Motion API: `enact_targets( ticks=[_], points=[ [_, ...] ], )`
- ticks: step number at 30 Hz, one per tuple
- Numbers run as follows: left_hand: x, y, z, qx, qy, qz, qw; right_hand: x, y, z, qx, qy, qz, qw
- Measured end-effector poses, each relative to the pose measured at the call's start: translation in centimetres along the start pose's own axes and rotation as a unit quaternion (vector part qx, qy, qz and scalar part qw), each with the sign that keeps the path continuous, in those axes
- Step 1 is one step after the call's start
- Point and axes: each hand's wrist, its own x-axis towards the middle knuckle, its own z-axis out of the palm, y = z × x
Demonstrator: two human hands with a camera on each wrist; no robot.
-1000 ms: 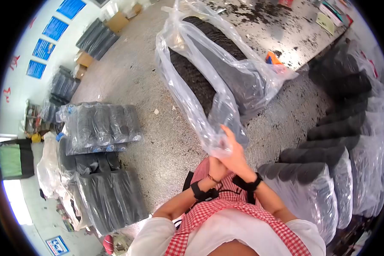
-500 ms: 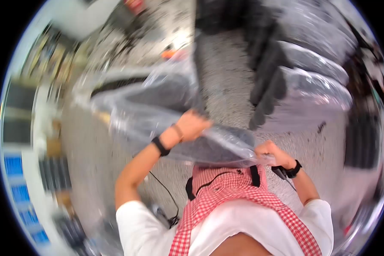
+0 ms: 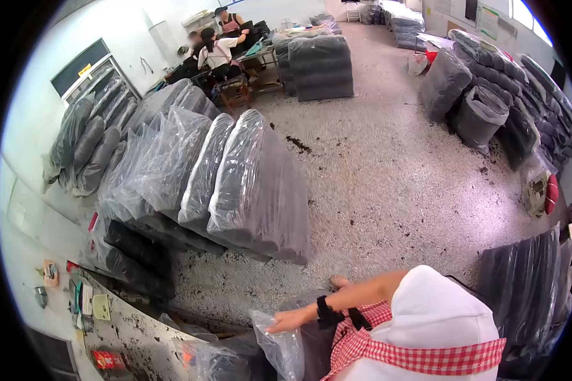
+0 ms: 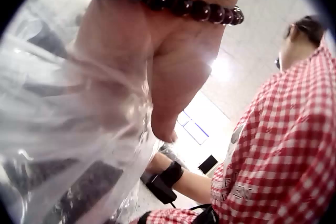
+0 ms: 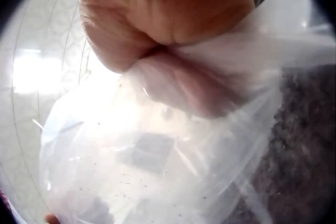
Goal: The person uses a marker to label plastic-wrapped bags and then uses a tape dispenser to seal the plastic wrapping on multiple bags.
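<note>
My right hand (image 3: 286, 320) is at the end of a clear plastic bag (image 3: 279, 349) at the bottom of the head view. In the right wrist view, its fingers and thumb (image 5: 163, 14) grip the bunched film, and dark, fuzzy material (image 5: 304, 145) shows beside the bag. My left hand (image 4: 131, 71), with a beaded bracelet above it, holds clear film (image 4: 79, 129) in the left wrist view. The film partly veils its fingers, and dark material lies behind. In the head view the left hand is out of frame.
Bagged dark rolls (image 3: 260, 184) stand in a row ahead, and more bagged rolls (image 3: 521, 273) stand at the right. A work surface (image 3: 133, 324) littered with dark bits lies lower left. Two people (image 3: 222, 51) sit or stand at the far table.
The head view has swung round toward the room. One second ago my hands were together at the bag's end; half a second ago they were spread apart along it.
</note>
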Motion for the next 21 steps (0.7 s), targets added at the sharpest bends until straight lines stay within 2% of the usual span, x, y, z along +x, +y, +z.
enact_targets(
  ticks=[1, 2, 3, 5, 6, 7, 9, 10, 11, 12, 13, 14, 15, 17, 18, 19, 20, 21],
  points=[
    [2.1, 2.5, -0.2, 0.103, 0.063, 0.113, 0.986, 0.8, 0.4, -0.4, 0.006, -0.032, -0.01, 0.999],
    [3.2, 3.6, 0.7, 0.176, 0.088, 0.049, 0.979, 1.8, 0.9, -1.2, 0.009, -0.066, -0.017, 0.998],
    [2.5, 2.9, 2.0, 0.174, 0.094, 0.041, 0.979, 2.5, 0.9, -1.7, 0.006, -0.075, -0.014, 0.997],
    [1.7, -1.8, 5.5, -0.009, 0.035, -0.011, 0.999, 4.1, 1.1, -3.2, 0.004, -0.153, 0.059, 0.986],
    [2.4, -3.4, 5.6, -0.095, 0.001, -0.029, 0.995, 5.5, 2.3, -2.6, -0.038, -0.12, 0.043, 0.991],
    [3.6, -3.3, 4.9, -0.091, 0.001, -0.028, 0.995, 7.7, 6.9, -1.1, -0.088, -0.23, 0.045, 0.968],
    [4.6, -2.3, 2.6, -0.049, -0.075, 0.03, 0.996, 12.1, 16.1, 1.9, -0.173, -0.447, 0.012, 0.878],
    [5.3, -3.4, 2.8, -0.012, -0.069, 0.117, 0.991, 10.0, 9.3, 1.3, -0.25, -0.52, 0.096, 0.811],
    [6.3, -4.6, 2.6, 0.016, -0.047, 0.13, 0.99, 10.5, 9.3, 1.7, -0.248, -0.555, 0.103, 0.787],
    [7.4, -5.4, 2.7, 0.039, -0.022, 0.136, 0.99, 11.1, 11.1, 1.5, -0.225, -0.571, 0.109, 0.782],
    [7.6, -6.9, 2.7, 0.098, -0.003, 0.076, 0.992, 11.6, 13.1, 1.4, -0.196, -0.593, 0.116, 0.772],
    [8.0, -6.2, 3.1, 0.181, 0.126, -0.027, 0.975, 11.9, 15.4, 1.3, -0.166, -0.617, 0.126, 0.759],
    [8.4, -3.7, 2.6, 0.23, 0.204, -0.145, 0.94, 12.1, 17.1, 1.1, -0.131, -0.639, 0.141, 0.745],
    [7.5, -1.3, 4.2, 0.402, 0.326, -0.079, 0.852, 12.2, 20.4, 0.8, -0.075, -0.686, 0.186, 0.7],
    [4.8, -0.9, 6.7, 0.441, 0.295, -0.015, 0.848, 12.1, 21.8, 0.7, -0.059, -0.702, 0.215, 0.676],
    [3.7, -0.7, 8.8, 0.476, 0.257, 0.053, 0.839, 11.6, 21.0, 0.6, -0.045, -0.721, 0.224, 0.654],
    [3.2, -0.7, 11.0, 0.458, 0.238, 0.02, 0.856, 11.2, 19.8, 1.0, -0.063, -0.719, 0.27, 0.637],
    [4.4, -1.3, 12.4, 0.432, 0.224, -0.005, 0.874, 10.5, 15.7, 0.1, -0.085, -0.708, 0.318, 0.625]
  ],
)
